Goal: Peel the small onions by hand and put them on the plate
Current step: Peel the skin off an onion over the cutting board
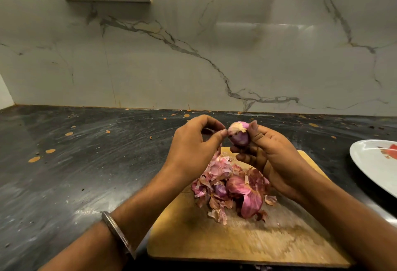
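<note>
Cupped in the right hand (272, 152), a small onion (238, 133) is sitting between thumb and curled fingers, held up above the far end of the cutting board (247, 240). Just beside it, the left hand (193, 144) is pinching thumb against forefinger at the onion's skin, seemingly pulling a strip away. To peel cleanly, the pinch should be catching only the dry outer layer and drawing it down toward the root, while the holding hand is turning the bulb to bring up fresh skin. Below the grip, a heap of pink peels (232, 189) is lying on the board. Off to the right of the holding hand, the white plate (369, 163) is waiting on the dark counter (86, 163).
</note>
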### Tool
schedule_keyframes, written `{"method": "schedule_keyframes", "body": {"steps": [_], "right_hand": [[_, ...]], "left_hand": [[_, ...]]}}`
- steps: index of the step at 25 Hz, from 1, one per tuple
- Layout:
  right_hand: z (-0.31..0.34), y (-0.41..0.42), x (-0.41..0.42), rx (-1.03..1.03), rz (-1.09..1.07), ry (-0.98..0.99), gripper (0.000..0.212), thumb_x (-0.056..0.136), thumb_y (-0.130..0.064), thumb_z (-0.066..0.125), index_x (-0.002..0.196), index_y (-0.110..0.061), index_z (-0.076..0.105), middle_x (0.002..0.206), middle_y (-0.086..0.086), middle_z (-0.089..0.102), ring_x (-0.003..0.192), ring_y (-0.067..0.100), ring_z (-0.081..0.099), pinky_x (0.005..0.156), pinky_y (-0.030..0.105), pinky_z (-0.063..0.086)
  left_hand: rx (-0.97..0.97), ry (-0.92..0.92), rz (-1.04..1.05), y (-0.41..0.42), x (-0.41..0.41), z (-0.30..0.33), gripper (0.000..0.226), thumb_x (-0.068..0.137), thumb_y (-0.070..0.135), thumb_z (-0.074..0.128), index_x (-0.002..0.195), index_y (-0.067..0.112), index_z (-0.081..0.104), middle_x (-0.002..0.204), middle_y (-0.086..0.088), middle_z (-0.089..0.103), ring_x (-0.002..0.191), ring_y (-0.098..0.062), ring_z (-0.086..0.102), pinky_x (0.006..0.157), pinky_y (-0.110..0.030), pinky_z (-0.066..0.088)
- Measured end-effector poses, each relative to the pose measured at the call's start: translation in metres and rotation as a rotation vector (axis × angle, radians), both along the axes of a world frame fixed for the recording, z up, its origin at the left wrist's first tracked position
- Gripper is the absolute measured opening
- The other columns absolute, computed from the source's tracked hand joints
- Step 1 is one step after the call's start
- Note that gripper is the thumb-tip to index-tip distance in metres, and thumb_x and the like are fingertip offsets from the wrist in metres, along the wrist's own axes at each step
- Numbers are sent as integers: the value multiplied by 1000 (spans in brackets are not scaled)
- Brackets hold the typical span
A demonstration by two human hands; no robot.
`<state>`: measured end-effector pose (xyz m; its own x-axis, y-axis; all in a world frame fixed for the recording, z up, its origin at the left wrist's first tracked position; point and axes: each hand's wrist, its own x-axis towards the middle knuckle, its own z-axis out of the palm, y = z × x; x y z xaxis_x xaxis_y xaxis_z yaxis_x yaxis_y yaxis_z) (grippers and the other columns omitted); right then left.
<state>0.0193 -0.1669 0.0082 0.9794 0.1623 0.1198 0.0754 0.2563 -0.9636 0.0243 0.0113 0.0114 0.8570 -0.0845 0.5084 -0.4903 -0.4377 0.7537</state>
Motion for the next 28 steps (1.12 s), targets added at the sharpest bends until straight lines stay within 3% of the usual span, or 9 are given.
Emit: {"method": "schedule_keyframes", "body": {"steps": [6, 12, 16, 20, 24, 28], "right_hand": [[-3, 2, 0, -4, 15, -16, 38, 83, -46, 60, 99, -14, 76, 84, 8, 73, 74, 18, 72, 62, 23, 59], [-2, 0, -2, 7, 25, -39, 37, 84, -29, 64, 117, -14, 71, 104, 16, 76, 90, 28, 76, 67, 25, 61], [-1, 0, -3, -41, -49, -84, 43, 77, -31, 70, 117, -15, 71, 97, 12, 77, 78, 23, 74, 61, 24, 59], [-1, -1, -3, -54, -100, -129, 52, 68, -39, 75, 115, -15, 73, 91, 10, 76, 72, 17, 68, 60, 23, 55], [-6, -2, -2, -161, -150, -190, 59, 63, -47, 78, 114, -19, 72, 105, 16, 72, 75, 24, 72, 65, 26, 57], [-11, -1, 1, -224, -184, -203, 57, 66, -46, 78, 114, -15, 71, 106, 18, 71, 74, 26, 74, 64, 25, 57]], "left_hand": [[-85, -42, -90, -7, -4, -5, 33, 83, 20, 77, 116, 21, 72, 103, 11, 74, 92, 3, 69, 83, -22, 58], [-153, -80, -53, -3, -2, -2, 21, 87, 18, 72, 107, 20, 76, 97, 12, 74, 86, 2, 70, 73, -18, 58], [-152, -73, -83, -3, -4, 1, 25, 81, 27, 74, 105, 21, 76, 94, 13, 74, 86, 2, 70, 73, -19, 59], [-107, -78, -89, -3, -4, 0, 25, 83, 22, 76, 107, 18, 76, 94, 10, 75, 84, 2, 70, 72, -19, 59], [18, -182, -23, -4, -7, -2, 20, 88, 18, 73, 108, 17, 76, 93, 8, 76, 79, 2, 70, 71, -16, 58], [179, -268, 38, -4, -8, -3, 19, 91, 19, 69, 109, 17, 76, 96, 5, 77, 79, -2, 69, 75, -20, 59]]}}
